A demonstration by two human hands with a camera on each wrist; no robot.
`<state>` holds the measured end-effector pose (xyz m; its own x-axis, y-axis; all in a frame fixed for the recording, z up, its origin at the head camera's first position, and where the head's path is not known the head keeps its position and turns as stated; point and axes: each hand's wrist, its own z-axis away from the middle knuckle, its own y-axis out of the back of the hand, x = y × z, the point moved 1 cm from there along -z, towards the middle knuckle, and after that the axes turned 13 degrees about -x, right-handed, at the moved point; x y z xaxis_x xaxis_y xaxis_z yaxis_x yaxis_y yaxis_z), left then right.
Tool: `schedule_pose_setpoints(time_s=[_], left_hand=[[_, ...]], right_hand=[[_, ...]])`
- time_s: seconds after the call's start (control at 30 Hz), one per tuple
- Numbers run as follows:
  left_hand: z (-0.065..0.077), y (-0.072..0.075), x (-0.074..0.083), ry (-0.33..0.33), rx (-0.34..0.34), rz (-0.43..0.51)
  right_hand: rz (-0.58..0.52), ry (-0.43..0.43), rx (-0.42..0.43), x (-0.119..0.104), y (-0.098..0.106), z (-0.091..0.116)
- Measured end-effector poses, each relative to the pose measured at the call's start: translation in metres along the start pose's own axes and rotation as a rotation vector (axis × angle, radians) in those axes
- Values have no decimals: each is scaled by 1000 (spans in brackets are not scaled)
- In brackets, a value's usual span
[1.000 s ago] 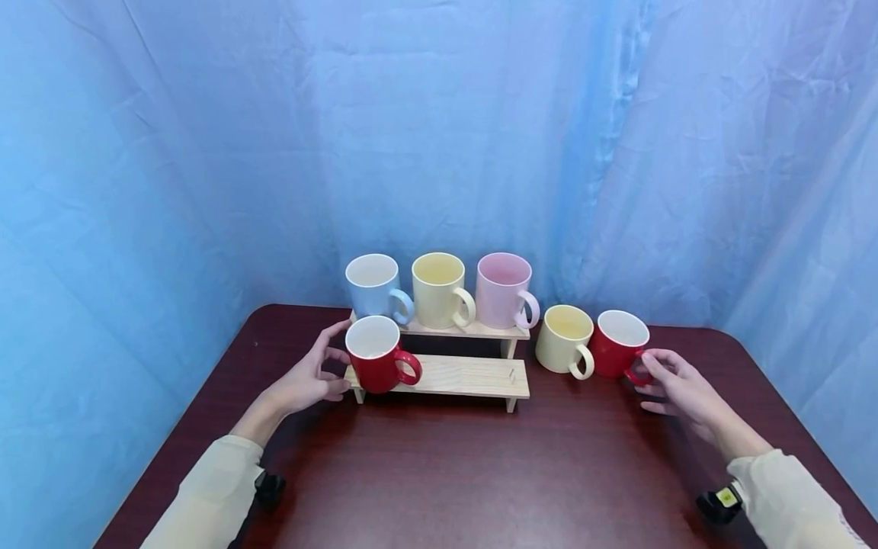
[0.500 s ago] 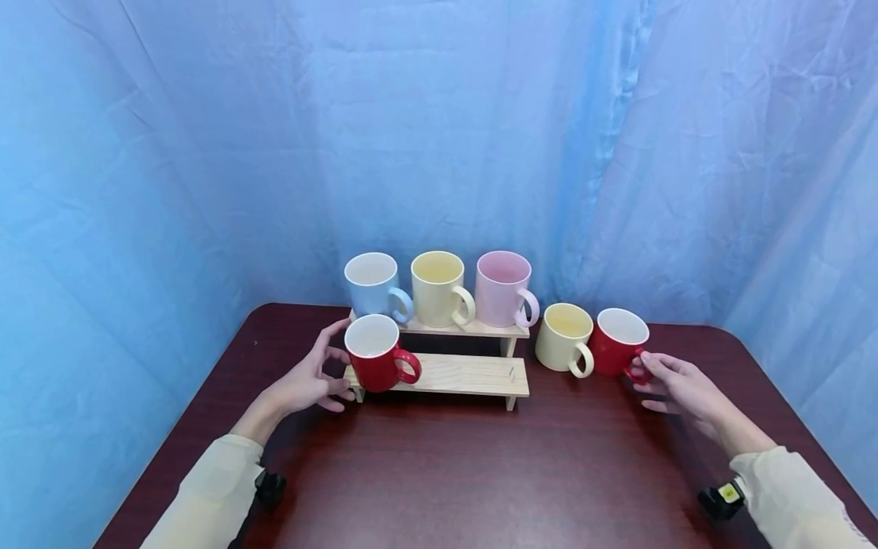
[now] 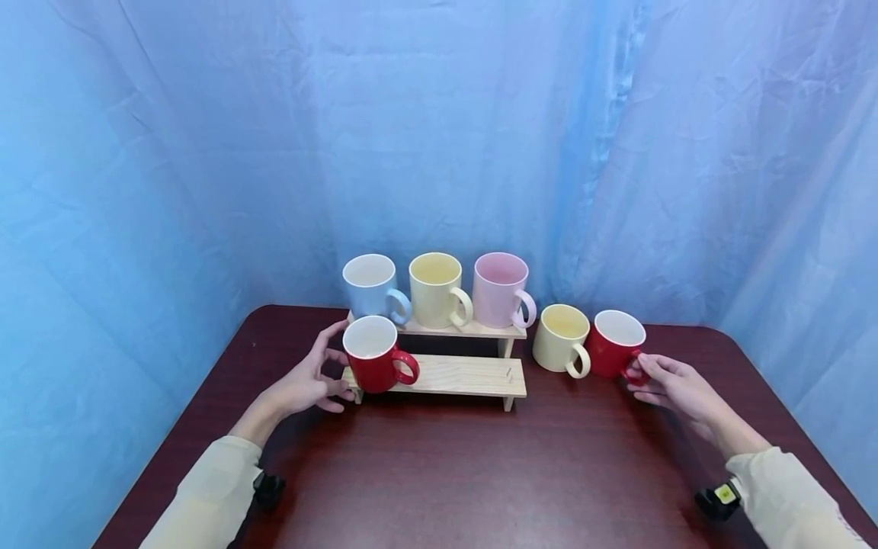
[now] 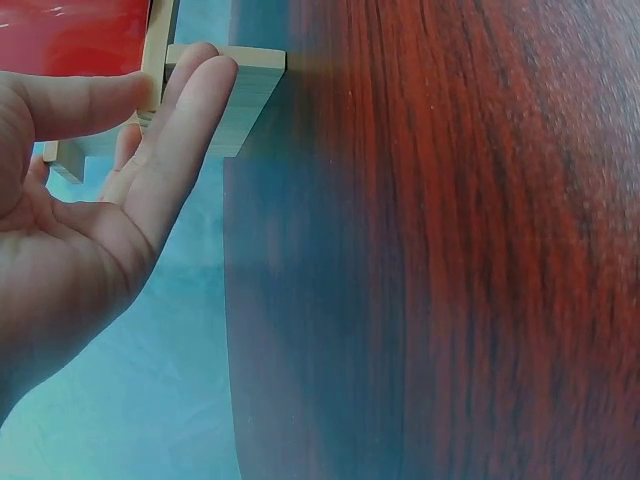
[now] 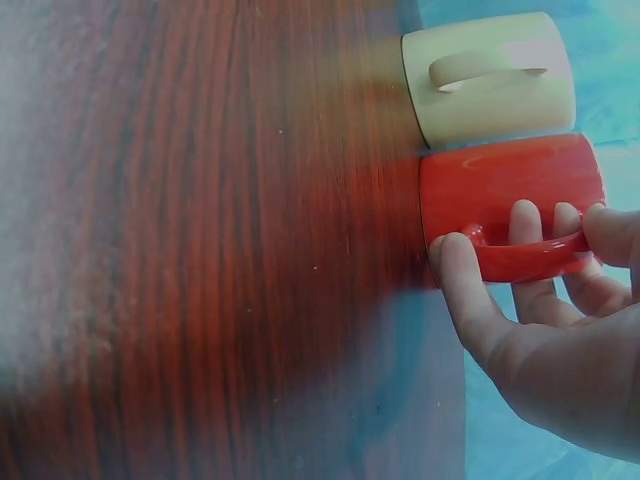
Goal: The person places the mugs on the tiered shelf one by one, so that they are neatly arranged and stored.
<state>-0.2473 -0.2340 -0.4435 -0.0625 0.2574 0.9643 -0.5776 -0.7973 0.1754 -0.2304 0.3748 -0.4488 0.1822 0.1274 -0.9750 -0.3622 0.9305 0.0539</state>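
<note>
A red mug point(image 3: 371, 360) with a white inside stands on the lower step of a two-step wooden rack point(image 3: 459, 375). My left hand point(image 3: 306, 380) is at the rack's left end, fingers extended beside the mug; in the left wrist view, the thumb point(image 4: 95, 103) lies against the wood's edge. At the right, a second red mug point(image 3: 613, 352) stands on the table. My right hand point(image 3: 675, 390) pinches its handle; in the right wrist view, fingers point(image 5: 470, 285) reach around the handle point(image 5: 535, 262). Touching or nearly touching that mug is a cream mug point(image 3: 558, 347) with a yellow inside.
On the upper step stand a light blue mug point(image 3: 370, 288), a cream mug point(image 3: 434, 297) and a pink mug point(image 3: 497, 299). The dark wood table point(image 3: 439, 473) has blue curtains point(image 3: 439, 137) behind it and at both sides.
The left hand's lower fingers have spread down slightly along the rack's end. The right hand's fingers have drawn in closer around the red mug's handle. The mugs stay in place.
</note>
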Motion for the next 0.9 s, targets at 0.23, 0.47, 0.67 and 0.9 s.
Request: schedule_pose_setpoints(time_s=[0.23,0.47,0.67,0.9], left_hand=[[1,-1,0,12,-16,-1],[-3,-1,0,13,-1,-9],[-3,-6,-1,8,-23,-5],[3,0,3,12,-4,-24]], right_hand=[[-72,-4,-11,0,-5,7],[-151,50,-14,-9,-2,15],[-194,109,-82,-24,-1,30],[-256,211,-209,-45,-12,35]])
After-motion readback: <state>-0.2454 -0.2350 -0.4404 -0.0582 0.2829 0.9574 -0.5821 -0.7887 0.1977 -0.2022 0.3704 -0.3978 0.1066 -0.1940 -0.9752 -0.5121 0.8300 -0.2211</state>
